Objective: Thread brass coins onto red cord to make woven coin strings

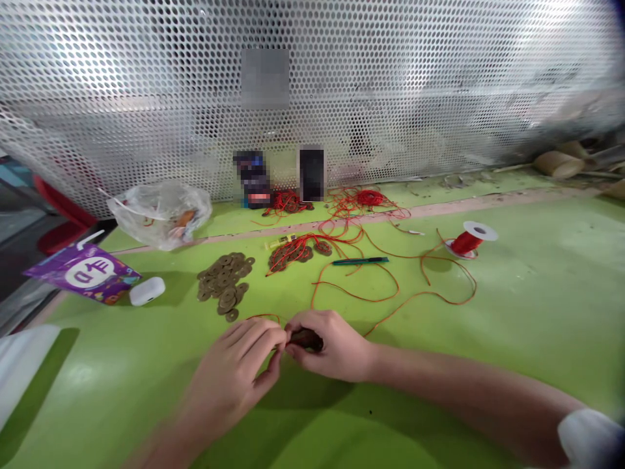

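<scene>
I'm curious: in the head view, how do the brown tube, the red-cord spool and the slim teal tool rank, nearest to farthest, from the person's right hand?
From the right hand:
1. Slim teal tool: just beyond the hand.
2. Red-cord spool: farther off, to the right.
3. Brown tube: far right, toward the back.

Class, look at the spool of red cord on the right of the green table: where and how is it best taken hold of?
Probably by the rim of its white upper flange, coming from the right: the spool stands on end, the flange juts past the red winding, and loose cord trails left and nearer.
</scene>
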Motion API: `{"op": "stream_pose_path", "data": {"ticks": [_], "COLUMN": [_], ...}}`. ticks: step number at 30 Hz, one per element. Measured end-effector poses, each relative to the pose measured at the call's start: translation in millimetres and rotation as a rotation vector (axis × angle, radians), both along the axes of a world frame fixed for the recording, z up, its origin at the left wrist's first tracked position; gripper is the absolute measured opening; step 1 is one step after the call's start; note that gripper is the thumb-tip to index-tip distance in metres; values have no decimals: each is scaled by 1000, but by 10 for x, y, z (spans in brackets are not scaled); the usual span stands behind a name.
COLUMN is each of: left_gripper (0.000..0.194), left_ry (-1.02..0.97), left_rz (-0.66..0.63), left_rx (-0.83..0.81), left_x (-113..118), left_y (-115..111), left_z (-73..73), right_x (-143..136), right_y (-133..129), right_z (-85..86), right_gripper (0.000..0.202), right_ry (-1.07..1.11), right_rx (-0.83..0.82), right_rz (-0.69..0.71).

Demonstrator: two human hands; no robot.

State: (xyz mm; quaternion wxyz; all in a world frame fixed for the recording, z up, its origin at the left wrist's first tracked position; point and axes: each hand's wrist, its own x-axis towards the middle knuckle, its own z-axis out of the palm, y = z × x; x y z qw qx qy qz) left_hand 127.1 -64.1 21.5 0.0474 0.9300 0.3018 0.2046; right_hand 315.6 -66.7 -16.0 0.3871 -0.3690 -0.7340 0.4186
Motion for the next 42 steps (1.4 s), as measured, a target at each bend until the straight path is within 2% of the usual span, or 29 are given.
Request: {"op": "stream_pose_path", "data": {"ticks": [5, 10, 12, 14, 16, 19, 23, 28, 33, 39, 42], "left_gripper": [15, 14, 13, 12, 14, 16, 21, 22, 15, 11, 10], "left_ry": [-32, -81, -84, -72, -43, 21, 99, 129, 97, -117, -108], "left_rz": [-4, 66, 87, 67, 26, -39, -84, -90, 19, 238, 219], "left_rx": [-32, -249, -265, -154, 33, 243, 370, 431, 320, -143, -135], "left_x": [11, 9, 5, -5, -20, -40, -33, -17, -4, 26, 8], "left_y": [-29, -58, -46, -25, -4, 14, 22, 37, 26, -38, -20], "left_z": [16, 23, 12, -5, -18, -2, 67, 56, -31, -66, -88], "right_x": [-4, -6, -15, -23, -26, -20, -13, -28, -40, -37, -26], "right_y": [5, 5, 2, -3, -5, -4, 3, 5, -3, -23, -32], "right_z": [78, 104, 75, 38, 12, 8, 16, -14, -5, -4, -33], "right_gripper": [11, 11, 12, 10, 8, 9, 11, 10, 10, 16, 15], "right_ry": [62, 91, 74, 21, -39, -65, -37, -58, -56, -58, -99], "right_rx": [-84, -150, -143, -104, -62, -95, -178, -131, -110, -24, 4], "right_rz": [24, 54, 32, 5, -17, -40, -66, -88, -70, -37, -47]}}
